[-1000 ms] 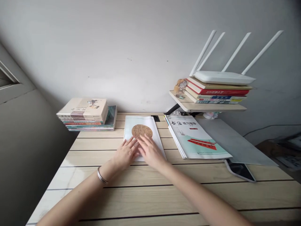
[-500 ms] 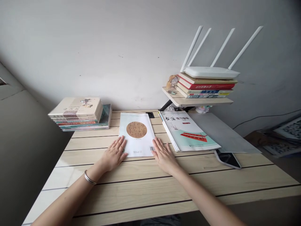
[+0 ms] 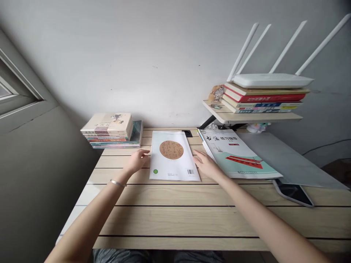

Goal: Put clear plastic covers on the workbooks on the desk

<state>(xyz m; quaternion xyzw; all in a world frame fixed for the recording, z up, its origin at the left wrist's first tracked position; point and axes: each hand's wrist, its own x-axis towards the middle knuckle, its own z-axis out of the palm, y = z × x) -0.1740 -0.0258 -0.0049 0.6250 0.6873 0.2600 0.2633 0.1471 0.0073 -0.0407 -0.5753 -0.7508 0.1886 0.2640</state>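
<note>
forearms: both stretched forward over the slatted desk [image 3: 192, 219], a bracelet [image 3: 117, 182] on the left wrist.
left hand [image 3: 137, 160]: loose, fingers at the booklet's left edge.
right hand [image 3: 207, 166]: flat, unclenched, at its right edge.
booklet [image 3: 174, 157]: back cover up, lying flat between the hands.
beyond: textbook pile [image 3: 236, 153] right, book stack [image 3: 111, 129] left.

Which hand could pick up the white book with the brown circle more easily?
Probably the left hand: its fingers curl at the white book's left edge. The right hand lies flat beside the other edge.
</note>
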